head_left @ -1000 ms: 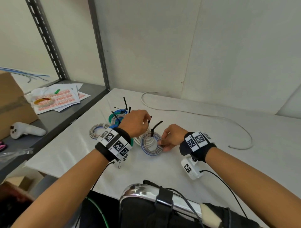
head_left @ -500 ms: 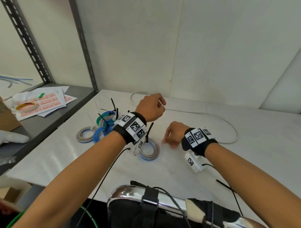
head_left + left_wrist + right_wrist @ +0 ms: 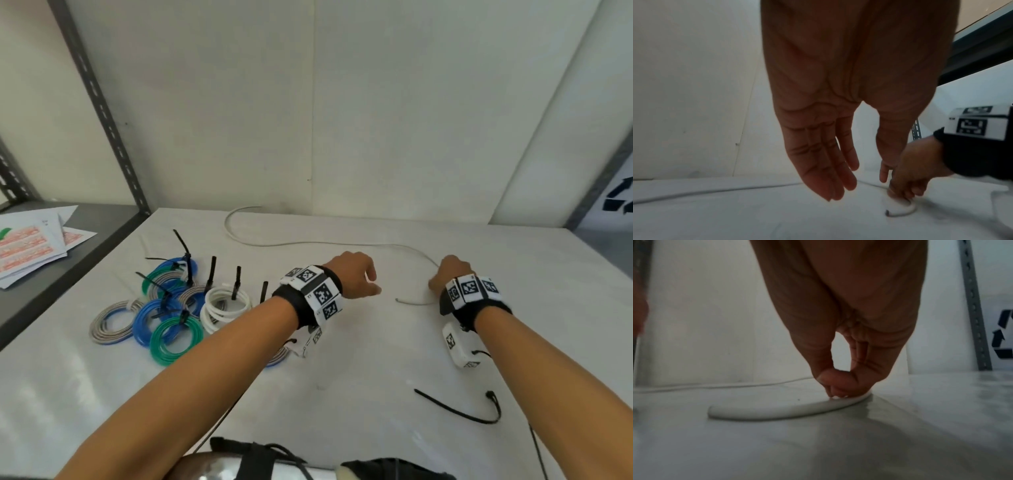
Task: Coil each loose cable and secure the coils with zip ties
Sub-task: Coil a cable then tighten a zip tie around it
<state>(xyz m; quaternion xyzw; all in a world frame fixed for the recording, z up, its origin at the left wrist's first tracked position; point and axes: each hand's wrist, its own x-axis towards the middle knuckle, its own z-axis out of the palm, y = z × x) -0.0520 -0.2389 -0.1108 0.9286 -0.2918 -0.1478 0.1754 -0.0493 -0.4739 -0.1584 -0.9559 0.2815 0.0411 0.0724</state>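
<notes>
A long loose white cable [image 3: 308,244] curves along the back of the white table [image 3: 342,394], its free end [image 3: 399,300] lying between my hands. My right hand [image 3: 436,281] pinches this cable [image 3: 777,408] near that end, thumb and forefinger [image 3: 833,391] pressing it against the table. My left hand [image 3: 371,284] hovers just left of it, fingers [image 3: 830,186] straight and relaxed, holding nothing. Several tied coils [image 3: 171,308] in blue, green, grey and white lie at the left with black zip ties standing up. A loose black zip tie [image 3: 459,409] lies near the front right.
A grey-blue coil [image 3: 278,358] peeks out under my left forearm. A grey metal shelf [image 3: 85,240] with printed papers [image 3: 30,246] adjoins the table on the left. White walls close off the back. A slotted metal post [image 3: 974,305] stands at the right.
My left hand left the grey-blue coil and moved right, opening above the table. My right hand moved forward to the loose white cable and pinched it near its end.
</notes>
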